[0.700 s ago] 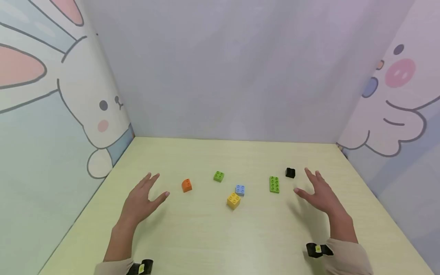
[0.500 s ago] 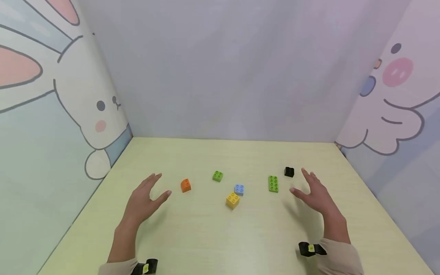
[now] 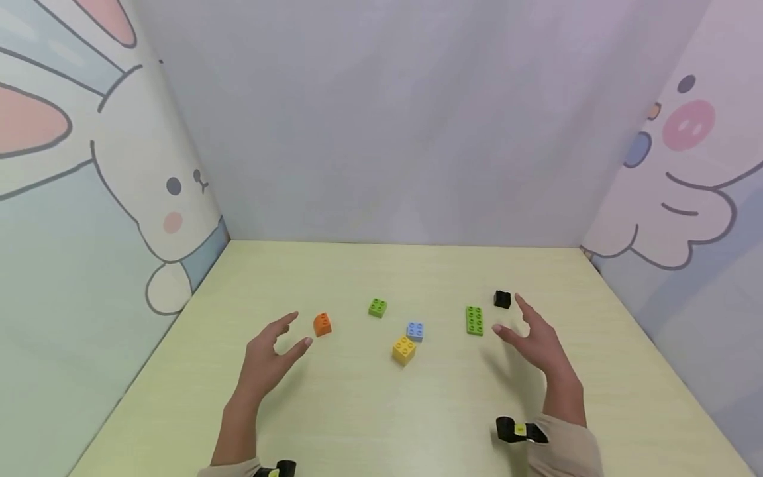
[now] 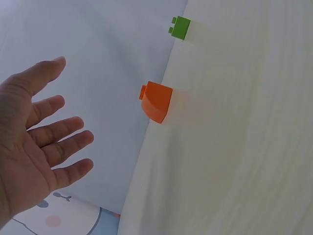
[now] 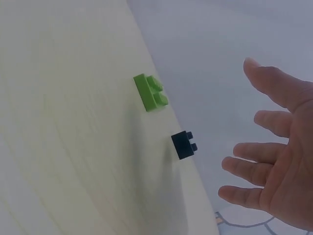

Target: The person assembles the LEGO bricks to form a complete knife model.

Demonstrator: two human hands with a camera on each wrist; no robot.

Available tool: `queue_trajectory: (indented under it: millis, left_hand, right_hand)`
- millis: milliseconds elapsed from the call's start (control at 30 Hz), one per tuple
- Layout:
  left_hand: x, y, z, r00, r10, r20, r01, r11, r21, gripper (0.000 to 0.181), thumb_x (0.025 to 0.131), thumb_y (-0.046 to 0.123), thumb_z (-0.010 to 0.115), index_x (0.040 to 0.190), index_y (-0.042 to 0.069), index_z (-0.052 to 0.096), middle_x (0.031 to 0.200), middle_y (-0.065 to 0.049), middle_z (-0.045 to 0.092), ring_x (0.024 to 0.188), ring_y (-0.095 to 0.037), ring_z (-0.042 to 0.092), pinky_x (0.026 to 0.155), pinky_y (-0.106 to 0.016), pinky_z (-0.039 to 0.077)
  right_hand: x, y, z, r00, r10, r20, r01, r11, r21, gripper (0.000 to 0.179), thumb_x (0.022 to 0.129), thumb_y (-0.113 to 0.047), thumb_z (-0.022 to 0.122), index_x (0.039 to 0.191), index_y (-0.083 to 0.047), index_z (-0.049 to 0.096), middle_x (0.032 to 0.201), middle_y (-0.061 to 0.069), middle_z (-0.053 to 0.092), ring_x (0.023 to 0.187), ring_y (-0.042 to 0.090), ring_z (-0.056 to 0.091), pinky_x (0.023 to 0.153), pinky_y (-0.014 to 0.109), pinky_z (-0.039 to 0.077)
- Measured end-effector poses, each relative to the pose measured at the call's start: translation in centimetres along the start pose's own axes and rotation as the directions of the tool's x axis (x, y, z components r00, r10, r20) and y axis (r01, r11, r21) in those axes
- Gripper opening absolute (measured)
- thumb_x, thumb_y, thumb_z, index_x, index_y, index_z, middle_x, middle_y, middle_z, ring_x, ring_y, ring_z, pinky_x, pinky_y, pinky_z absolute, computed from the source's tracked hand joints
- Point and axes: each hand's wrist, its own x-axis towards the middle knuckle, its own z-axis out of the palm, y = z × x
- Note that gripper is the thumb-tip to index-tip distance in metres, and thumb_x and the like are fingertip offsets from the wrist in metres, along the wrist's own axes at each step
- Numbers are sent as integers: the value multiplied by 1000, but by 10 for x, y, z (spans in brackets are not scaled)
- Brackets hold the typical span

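My left hand [image 3: 268,361] hovers over the table, fingers spread and holding nothing. Just past its fingertips sits an orange curved-top building brick [image 3: 322,324], which the left wrist view also shows apart from the hand. My right hand [image 3: 536,341], likewise holding nothing, hangs above the table with thumb and fingers parted. Nearest to it are a black brick [image 3: 503,299] and a long green brick [image 3: 474,320]. Between the hands lie a small green brick [image 3: 377,307], a light blue brick [image 3: 415,331] and a yellow brick [image 3: 404,350], the last two close together.
The pale wooden table [image 3: 381,424] carries all the bricks. A plain grey-white curtain [image 3: 393,119] rises at its back edge. Side panels with a rabbit drawing [image 3: 161,159] on the left and a pig drawing [image 3: 685,165] on the right flank it.
Both hands have moved inward: the left one right toward the orange brick, with its fingers bending a little more, the right one left toward the black and long green bricks. The bricks stay put.
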Motion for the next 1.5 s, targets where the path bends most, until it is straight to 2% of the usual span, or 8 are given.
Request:
queue_trajectory:
  millis: [167, 333, 633, 800, 1000, 1233, 1400, 1500]
  left_hand:
    - [-1, 6, 14, 1000, -13, 0, 12, 996, -90, 57, 81, 30, 73, 129, 7, 54, 126, -12, 56, 111, -30, 54, 89, -51, 42]
    - [0, 11, 22, 999, -34, 24, 37, 991, -128, 56, 80, 28, 75, 128, 7, 55, 126, -9, 56, 109, -27, 56, 89, -49, 42]
    - [5, 23, 34, 993, -30, 113, 57, 968, -245, 55, 79, 25, 76, 127, 7, 56, 119, -11, 60, 109, -25, 55, 92, -47, 40]
    - [3, 25, 45, 985, -55, 164, 96, 961, -259, 54, 78, 24, 77, 127, 12, 57, 119, -10, 60, 109, -24, 55, 94, -46, 39]
    - [7, 30, 56, 977, -46, 206, 97, 964, -246, 55, 78, 23, 77, 127, 9, 57, 119, -11, 60, 108, -24, 56, 93, -46, 40]
    - [13, 40, 68, 958, -12, 287, 91, 960, -265, 56, 78, 26, 76, 128, 10, 56, 123, -11, 57, 110, -27, 54, 91, -48, 41]
    - [15, 46, 78, 941, 15, 339, 86, 956, -281, 57, 80, 27, 75, 129, 8, 54, 125, -12, 56, 111, -29, 53, 91, -49, 41]
    - [14, 49, 85, 929, 51, 366, 61, 956, -288, 57, 81, 27, 74, 130, 7, 53, 125, -14, 55, 112, -30, 53, 91, -49, 41]
  right_hand:
    - [-2, 0, 8, 1000, 9, 11, -9, 999, 34, 91, 87, -49, 60, 150, -10, 9, 143, 32, 22, 127, 47, 28, 94, 64, 26]
    - [1, 3, 15, 1000, -6, 11, 4, 996, 92, 89, 87, -44, 62, 149, -6, 11, 144, 31, 23, 126, 47, 31, 95, 61, 30]
    - [11, -3, 28, 1000, 5, -24, 0, 979, 205, 77, 89, -29, 64, 147, -1, 20, 136, 31, 36, 121, 44, 40, 93, 54, 37]
    - [15, -4, 36, 1000, 14, -20, -8, 970, 245, 76, 87, -27, 67, 145, 0, 25, 135, 29, 38, 121, 42, 42, 93, 52, 38]
    - [22, -3, 42, 999, 24, -23, -18, 971, 236, 74, 86, -22, 69, 143, 2, 29, 135, 30, 38, 121, 42, 41, 93, 52, 38]
    - [30, -4, 48, 996, 82, -33, -74, 976, 204, 73, 83, -20, 70, 141, 3, 32, 136, 30, 36, 122, 43, 39, 94, 52, 36]
    - [35, -4, 50, 995, 101, -28, -92, 968, 233, 74, 84, -18, 69, 142, 3, 30, 137, 31, 34, 123, 44, 37, 96, 52, 35]
    - [37, -3, 51, 994, 109, -27, -98, 960, 262, 73, 84, -17, 68, 143, 2, 29, 136, 31, 35, 123, 43, 38, 95, 52, 36]
